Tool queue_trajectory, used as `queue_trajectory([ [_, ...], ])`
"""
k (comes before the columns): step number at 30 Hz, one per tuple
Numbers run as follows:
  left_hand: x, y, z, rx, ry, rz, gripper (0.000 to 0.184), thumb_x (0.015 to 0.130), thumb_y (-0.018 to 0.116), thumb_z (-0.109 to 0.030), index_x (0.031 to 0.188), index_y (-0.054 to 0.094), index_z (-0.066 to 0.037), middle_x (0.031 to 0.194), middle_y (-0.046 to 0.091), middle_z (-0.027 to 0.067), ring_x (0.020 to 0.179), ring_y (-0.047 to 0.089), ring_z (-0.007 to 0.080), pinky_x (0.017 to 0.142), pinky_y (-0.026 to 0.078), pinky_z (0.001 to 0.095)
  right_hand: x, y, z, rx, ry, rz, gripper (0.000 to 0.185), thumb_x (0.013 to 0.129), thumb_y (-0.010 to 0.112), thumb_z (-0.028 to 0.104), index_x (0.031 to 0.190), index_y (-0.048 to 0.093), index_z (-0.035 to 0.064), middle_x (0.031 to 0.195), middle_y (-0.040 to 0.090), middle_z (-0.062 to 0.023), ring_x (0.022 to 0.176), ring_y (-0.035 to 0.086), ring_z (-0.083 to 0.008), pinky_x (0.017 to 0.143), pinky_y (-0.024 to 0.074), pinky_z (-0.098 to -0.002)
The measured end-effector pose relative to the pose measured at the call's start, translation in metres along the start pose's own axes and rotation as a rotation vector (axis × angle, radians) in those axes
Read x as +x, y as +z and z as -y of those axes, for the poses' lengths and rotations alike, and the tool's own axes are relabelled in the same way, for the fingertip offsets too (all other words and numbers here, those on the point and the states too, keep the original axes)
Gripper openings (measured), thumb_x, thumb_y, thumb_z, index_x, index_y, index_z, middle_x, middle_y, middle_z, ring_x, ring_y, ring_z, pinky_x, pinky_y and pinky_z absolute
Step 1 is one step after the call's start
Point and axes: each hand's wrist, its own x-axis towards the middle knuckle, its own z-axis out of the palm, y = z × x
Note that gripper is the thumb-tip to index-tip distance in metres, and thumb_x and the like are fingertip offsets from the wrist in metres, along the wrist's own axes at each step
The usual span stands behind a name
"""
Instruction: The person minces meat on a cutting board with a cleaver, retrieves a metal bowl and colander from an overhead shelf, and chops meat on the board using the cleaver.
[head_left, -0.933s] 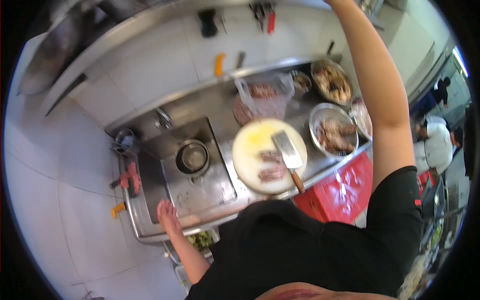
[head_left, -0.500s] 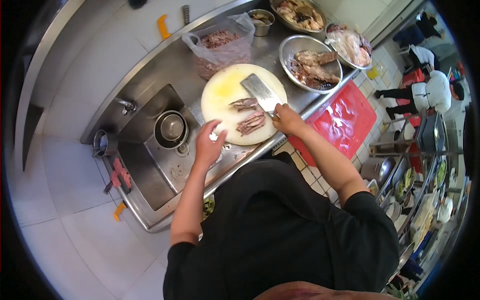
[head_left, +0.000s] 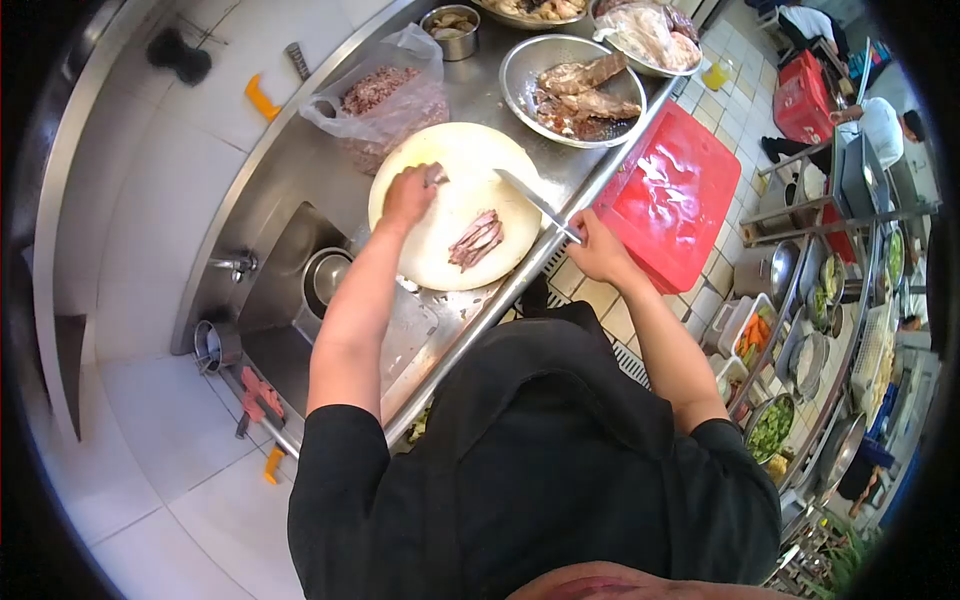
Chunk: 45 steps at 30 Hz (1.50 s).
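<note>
On the round white cutting board [head_left: 500, 160] lies a small bundle of sliced meat strips [head_left: 475, 240]. My left hand [head_left: 406, 198] is closed at the board's left part, gripping a dark piece of meat [head_left: 434, 175] that shows past its fingertips. My right hand [head_left: 597, 247] is wrapped around the handle of a cleaver [head_left: 532, 195] at the board's right edge. The blade is turned nearly edge-on and points over the board, apart from the strips.
Behind the board stand a clear plastic bag of chopped meat [head_left: 375, 110] and a steel bowl with large meat pieces [head_left: 530, 110]. A sink [head_left: 290, 225] with nested bowls is at left. A red lid or tub [head_left: 680, 200] sits beside the counter's right edge. Another person [head_left: 880, 130] stands at far right.
My left hand has moved from the board's near left edge onto the board and taken one meat portion. The cleaver has turned from flat to edge-on. The camera view has shifted.
</note>
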Motion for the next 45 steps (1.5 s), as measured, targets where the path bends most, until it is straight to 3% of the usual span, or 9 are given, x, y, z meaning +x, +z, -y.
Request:
queue_trajectory([
  [3, 0.003, -0.015, -0.012, 0.049, -0.011, 0.002, 0.045, 0.09, 0.077, -0.021, 0.129, 0.068, -0.002, 0.118, 0.07, 0.0221, 0.112, 0.066, 0.0412, 0.1, 0.051, 0.0484, -0.025, 0.015, -0.023, 0.141, -0.049, 0.016, 0.036, 0.093, 0.07, 0.021, 0.124, 0.057, 0.008, 0.095, 0.069, -0.021, 0.087, 0.069, -0.0355, 0.079, 0.0533, -0.0451],
  [5, -0.014, -0.013, -0.039, -0.014, 0.163, -0.328, 0.039, 0.091, 0.077, -0.02, 0.125, 0.069, -0.003, 0.115, 0.071, 0.0209, 0.109, 0.067, 0.0401, 0.099, 0.052, 0.0479, -0.043, 0.027, -0.015, 0.231, -0.119, -0.06, 0.03, 0.1, 0.067, 0.02, 0.125, 0.057, 0.0063, 0.097, 0.07, -0.0203, 0.089, 0.069, -0.0369, 0.08, 0.0534, -0.0456],
  [8, -0.065, 0.012, -0.096, -0.317, -0.03, -0.055, 0.029, 0.095, 0.066, -0.018, 0.119, 0.066, -0.003, 0.119, 0.069, 0.0221, 0.115, 0.064, 0.0419, 0.101, 0.05, 0.0501, -0.058, 0.028, 0.009, 0.144, -0.087, -0.037, 0.031, 0.105, 0.06, 0.023, 0.13, 0.054, 0.0055, 0.101, 0.071, -0.0269, 0.097, 0.069, -0.047, 0.086, 0.0532, -0.0521],
  [10, -0.088, 0.034, -0.116, -0.292, -0.067, -0.064, 0.026, 0.1, 0.062, -0.021, 0.117, 0.066, -0.002, 0.116, 0.071, 0.0225, 0.109, 0.067, 0.0425, 0.095, 0.052, 0.0507, -0.063, 0.031, 0.025, 0.089, -0.055, -0.038, 0.033, 0.106, 0.057, 0.025, 0.134, 0.052, 0.0066, 0.103, 0.07, -0.0317, 0.102, 0.066, -0.0537, 0.088, 0.0505, -0.0594],
  [19, -0.086, 0.055, -0.11, -0.325, -0.189, -0.253, 0.025, 0.102, 0.063, -0.022, 0.109, 0.077, -0.003, 0.097, 0.075, 0.0207, 0.093, 0.072, 0.0391, 0.085, 0.056, 0.0473, -0.04, 0.036, 0.053, -0.165, -0.106, 0.083, 0.032, 0.106, 0.054, 0.023, 0.132, 0.052, 0.0031, 0.109, 0.07, -0.0305, 0.107, 0.066, -0.0493, 0.092, 0.0503, -0.06],
  [22, -0.078, 0.066, -0.099, -0.419, -0.364, -0.287, 0.023, 0.1, 0.067, -0.026, 0.106, 0.078, -0.008, 0.088, 0.077, 0.0135, 0.083, 0.075, 0.0329, 0.077, 0.057, 0.0421, -0.044, 0.032, 0.055, -0.151, -0.066, 0.102, 0.033, 0.106, 0.054, 0.023, 0.133, 0.053, 0.0032, 0.109, 0.07, -0.0311, 0.108, 0.066, -0.0498, 0.092, 0.05, -0.0602],
  [32, -0.086, 0.047, -0.106, -0.33, -0.162, -0.197, 0.025, 0.098, 0.07, -0.027, 0.105, 0.076, -0.004, 0.102, 0.077, 0.0179, 0.093, 0.075, 0.0325, 0.084, 0.057, 0.0413, -0.047, 0.028, 0.051, -0.096, -0.084, 0.042, 0.034, 0.107, 0.054, 0.023, 0.135, 0.054, 0.0048, 0.109, 0.07, -0.0313, 0.109, 0.066, -0.0497, 0.093, 0.0508, -0.0587],
  [34, -0.09, 0.044, -0.101, -0.379, -0.197, -0.114, 0.024, 0.098, 0.066, -0.022, 0.106, 0.075, -0.001, 0.107, 0.075, 0.0209, 0.1, 0.072, 0.0383, 0.088, 0.056, 0.0449, -0.046, 0.029, 0.049, -0.101, -0.133, 0.004, 0.034, 0.106, 0.054, 0.023, 0.136, 0.055, 0.0054, 0.11, 0.07, -0.0304, 0.109, 0.066, -0.0487, 0.092, 0.0513, -0.0581],
  [45, -0.085, 0.04, -0.085, -0.289, -0.226, -0.106, 0.021, 0.096, 0.07, -0.021, 0.106, 0.076, -0.004, 0.097, 0.078, 0.0191, 0.089, 0.076, 0.0334, 0.083, 0.058, 0.043, -0.044, 0.037, 0.045, -0.166, -0.239, -0.012, 0.033, 0.107, 0.054, 0.023, 0.135, 0.055, 0.0056, 0.113, 0.071, -0.0268, 0.108, 0.067, -0.0461, 0.091, 0.0526, -0.057],
])
